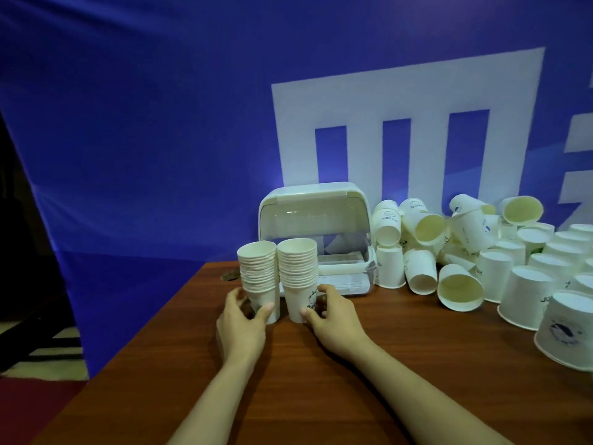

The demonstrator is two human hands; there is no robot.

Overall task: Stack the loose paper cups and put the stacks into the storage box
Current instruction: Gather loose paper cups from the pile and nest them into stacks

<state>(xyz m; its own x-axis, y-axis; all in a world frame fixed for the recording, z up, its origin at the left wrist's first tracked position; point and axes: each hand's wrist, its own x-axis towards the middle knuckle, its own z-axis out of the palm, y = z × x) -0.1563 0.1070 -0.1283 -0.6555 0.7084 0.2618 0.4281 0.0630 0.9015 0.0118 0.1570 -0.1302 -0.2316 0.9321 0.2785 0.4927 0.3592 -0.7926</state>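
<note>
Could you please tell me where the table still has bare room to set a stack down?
The table is bare in front of both stacks and around the forearms, and left of the left hand up to the edge. Right of the storage box, loose cups crowd the surface.

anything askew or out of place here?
Mostly the loose paper cups right of the storage box: a jumbled pile, some on their sides, some upside down. The two stacks stand upright before the box, left hand on the left stack, right hand on the right stack. Nothing looks crushed or spilled.
</note>
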